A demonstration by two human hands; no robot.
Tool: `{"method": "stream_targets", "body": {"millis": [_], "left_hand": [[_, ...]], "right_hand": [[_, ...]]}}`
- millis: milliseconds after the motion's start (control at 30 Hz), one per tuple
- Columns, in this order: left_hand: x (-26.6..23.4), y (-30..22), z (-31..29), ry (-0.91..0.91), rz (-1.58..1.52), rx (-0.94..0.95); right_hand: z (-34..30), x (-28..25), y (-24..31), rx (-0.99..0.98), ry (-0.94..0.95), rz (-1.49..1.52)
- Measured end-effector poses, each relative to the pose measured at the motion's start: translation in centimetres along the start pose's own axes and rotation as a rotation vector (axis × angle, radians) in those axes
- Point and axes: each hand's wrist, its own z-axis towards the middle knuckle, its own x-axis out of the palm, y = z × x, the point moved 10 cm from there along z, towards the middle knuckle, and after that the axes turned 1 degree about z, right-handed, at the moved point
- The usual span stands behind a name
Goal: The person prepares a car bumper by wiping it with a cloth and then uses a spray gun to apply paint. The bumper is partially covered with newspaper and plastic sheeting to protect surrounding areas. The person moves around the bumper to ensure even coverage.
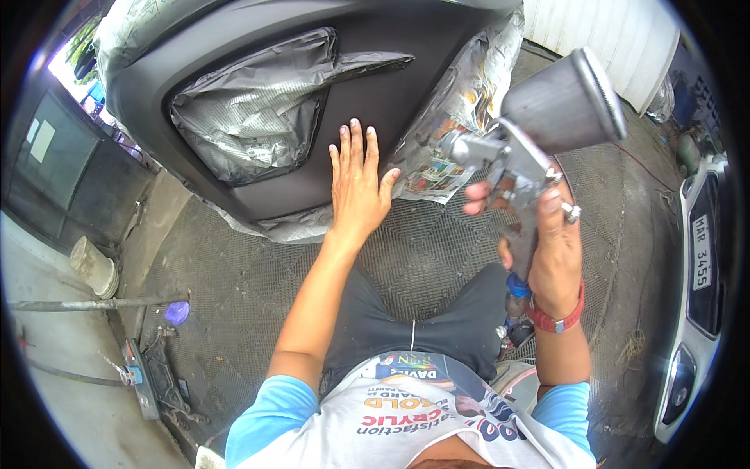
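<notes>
My left hand [359, 180] reaches forward with its fingers stretched out, flat against or just over a dark grey car panel [375, 98]; contact is hard to tell. Left of the fingers, crinkled silvery-black masking paper [250, 109] covers an opening in the panel. In my right hand [551, 250] is a metal spray gun [519, 160], gripped by its handle. A large grey paint cup [562, 102] sits tilted on top of the gun, and its nozzle points left toward the panel. A blue fitting [518, 286] shows below the handle. Newspaper masking [445, 141] hangs along the panel's right edge.
Dark mesh matting [242, 273] covers the floor. At the left stand a white bucket [94, 266] and a horizontal pipe [101, 303]; a jack-like metal tool [152, 383] lies lower down. Part of a white car [695, 313] is at the far right, and a white corrugated panel [609, 39] stands behind.
</notes>
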Motion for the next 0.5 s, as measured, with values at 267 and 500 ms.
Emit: {"method": "stream_targets", "body": {"millis": [267,500], "left_hand": [[-0.6,0.1,2.6,-0.030,0.108,0.175],[-4.6,-0.9,8.9,-0.166,0.450,0.300]], "right_hand": [[0.1,0.6,-2.5,0.009,0.071,0.075],[0.6,-0.2,-2.6,0.010,0.025,0.084]]}}
